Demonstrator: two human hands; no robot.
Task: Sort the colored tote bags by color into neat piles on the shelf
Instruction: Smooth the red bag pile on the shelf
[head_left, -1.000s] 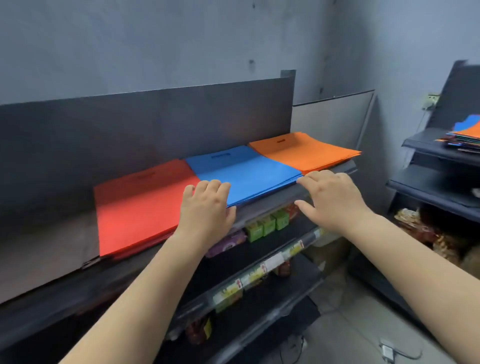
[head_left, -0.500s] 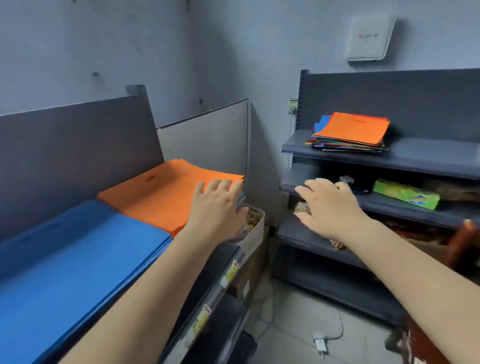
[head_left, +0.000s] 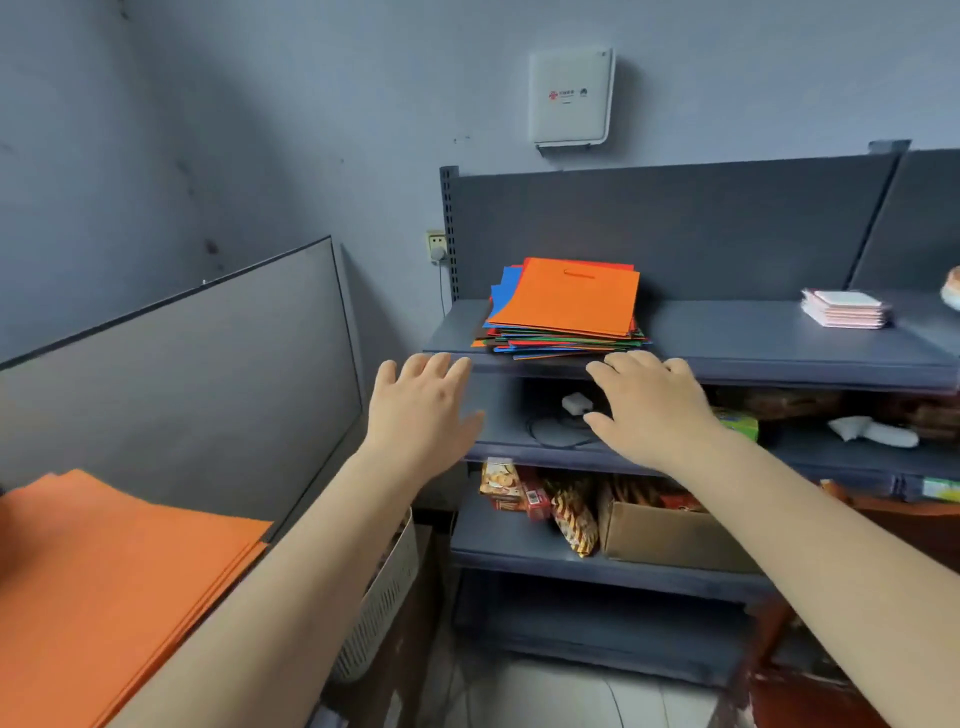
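Down in the near left corner lay the sorted orange pile (head_left: 104, 566), flat and squared on its shelf, with a white slatted basket (head_left: 384, 608) just beside its edge. Both arms reached forward, and neither held a thing: the left hand (head_left: 423, 410) was spread, fingers straight, and the right hand (head_left: 649, 405) was spread too, palm down, both hovering just short of the front lip of the grey shelf (head_left: 753, 353) ahead. On that shelf sat the mixed stack of tote bags (head_left: 566, 312), an orange one on top, with blue, red and green edges fanning out beneath. Further right lay a small pink stack (head_left: 844, 309), and high on the wall hung a white box (head_left: 571, 96).
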